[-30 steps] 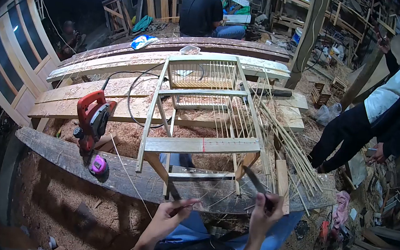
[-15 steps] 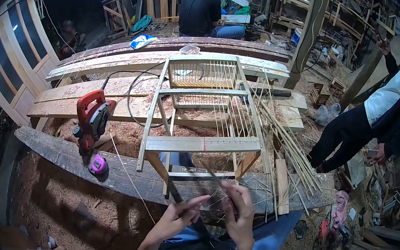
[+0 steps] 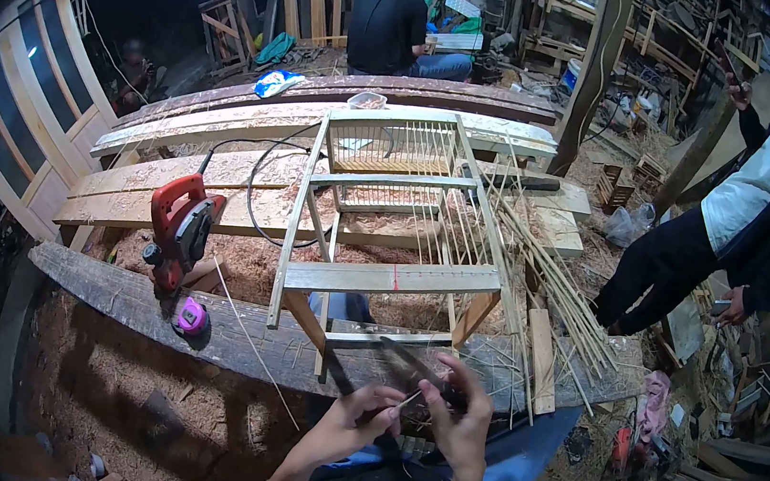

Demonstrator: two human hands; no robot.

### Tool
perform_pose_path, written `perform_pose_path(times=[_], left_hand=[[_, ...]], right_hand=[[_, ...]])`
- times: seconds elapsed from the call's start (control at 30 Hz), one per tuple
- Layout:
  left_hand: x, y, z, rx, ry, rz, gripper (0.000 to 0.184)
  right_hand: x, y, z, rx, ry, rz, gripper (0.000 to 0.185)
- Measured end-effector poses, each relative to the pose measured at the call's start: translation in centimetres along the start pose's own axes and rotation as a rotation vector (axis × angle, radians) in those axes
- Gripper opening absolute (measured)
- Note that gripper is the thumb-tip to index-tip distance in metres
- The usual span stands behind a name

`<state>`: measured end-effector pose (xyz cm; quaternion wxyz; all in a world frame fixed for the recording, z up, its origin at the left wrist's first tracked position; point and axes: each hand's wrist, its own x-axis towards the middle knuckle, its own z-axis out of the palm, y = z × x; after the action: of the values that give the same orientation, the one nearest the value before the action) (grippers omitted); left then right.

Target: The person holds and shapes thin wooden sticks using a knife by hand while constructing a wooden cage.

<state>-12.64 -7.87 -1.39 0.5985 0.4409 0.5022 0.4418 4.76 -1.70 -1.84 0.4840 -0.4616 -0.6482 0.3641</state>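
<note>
My left hand [image 3: 350,430] is closed on a thin bamboo stick [image 3: 409,399], whose short pale end points towards my other hand. My right hand [image 3: 457,421] grips a dark knife [image 3: 406,359], its narrow blade slanting up and left; the handle is mostly hidden by the fingers. Both hands are close together over my lap. Just beyond them, a wooden frame [image 3: 342,279] with rows of thin bamboo bars stands on the worn plank [image 3: 238,342]. A red line marks its near crosspiece.
A red electric planer [image 3: 177,225] and a pink tape measure [image 3: 190,317] lie to the left. Loose bamboo sticks [image 3: 564,306] are piled at right. Shaving-covered boards [image 3: 162,175] stretch behind. One person [image 3: 387,29] sits at the back; another person [image 3: 745,208] stands at right.
The knife has swung lower, its blade lying flatter than before. My left fingers have curled more around the stick, and its pale end now shows between my hands.
</note>
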Motion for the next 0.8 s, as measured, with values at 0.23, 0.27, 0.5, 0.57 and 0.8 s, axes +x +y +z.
perform_pose_path(times=[0.23, 0.27, 0.5, 0.57, 0.8], left_hand=[[-0.5, -1.5, -1.0, 0.124, 0.042, 0.089, 0.025], [-0.4, -1.2, -0.9, 0.142, 0.065, 0.085, 0.027], [0.0, -1.2, -0.5, 0.214, 0.058, 0.119, 0.037], [0.2, -1.5, -0.2, 0.23, 0.111, 0.108, 0.037], [1.0, -0.5, 1.3, 0.287, 0.16, 0.099, 0.037]], right_hand=[[-0.1, 0.0, 1.1, 0.007, -0.042, 0.034, 0.045], [-0.1, 0.0, 1.3, 0.05, -0.045, 0.01, 0.045], [-0.3, 0.8, 1.3, 0.049, -0.049, 0.043, 0.044], [-0.1, 0.3, 1.5, -0.023, -0.009, -0.005, 0.043], [-0.3, 0.6, 1.8, -0.401, 0.152, -0.173, 0.049]])
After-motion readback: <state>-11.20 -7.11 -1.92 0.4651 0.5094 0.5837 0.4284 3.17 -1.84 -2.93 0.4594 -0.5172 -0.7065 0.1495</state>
